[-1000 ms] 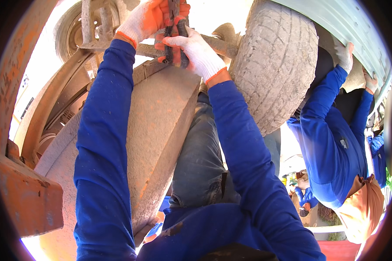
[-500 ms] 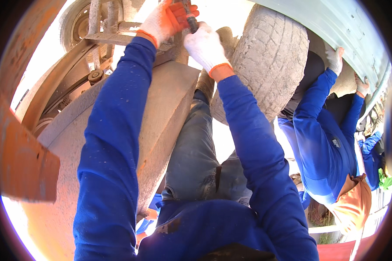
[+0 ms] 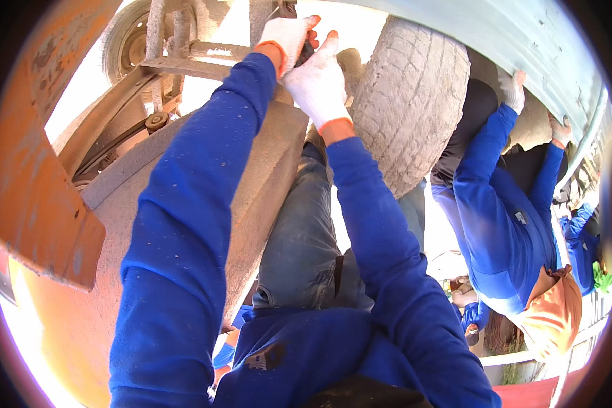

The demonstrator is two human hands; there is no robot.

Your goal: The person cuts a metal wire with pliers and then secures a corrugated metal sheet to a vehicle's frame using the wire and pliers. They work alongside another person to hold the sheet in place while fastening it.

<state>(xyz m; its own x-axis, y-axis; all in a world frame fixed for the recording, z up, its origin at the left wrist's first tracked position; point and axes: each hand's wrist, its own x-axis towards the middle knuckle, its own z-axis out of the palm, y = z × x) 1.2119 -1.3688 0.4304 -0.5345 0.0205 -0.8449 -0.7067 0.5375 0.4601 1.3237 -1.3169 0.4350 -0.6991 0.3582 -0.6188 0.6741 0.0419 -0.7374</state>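
Note:
Both my hands wear white gloves with orange cuffs and meet at the top of the view, arms stretched out. Between them is a dark cylindrical piece, mostly hidden by the gloves, so its kind cannot be made out. My left hand is closed with curled fingers against its far side. Wrapped about its near end is my right hand, thumb pointing up. Just right of that hand stands a mud-caked tire. A dusty, box-shaped metal body lies beneath my left forearm.
An orange metal part juts in at left, near dusty frame beams and a wheel. On the right, a co-worker in blue has gloved hands on a pale metal panel. More people are partly visible farther off.
My left hand has shifted right and down, closing from spread fingers around the dark piece. My right hand has come slightly lower, with its thumb now raised. The view has shifted a little.

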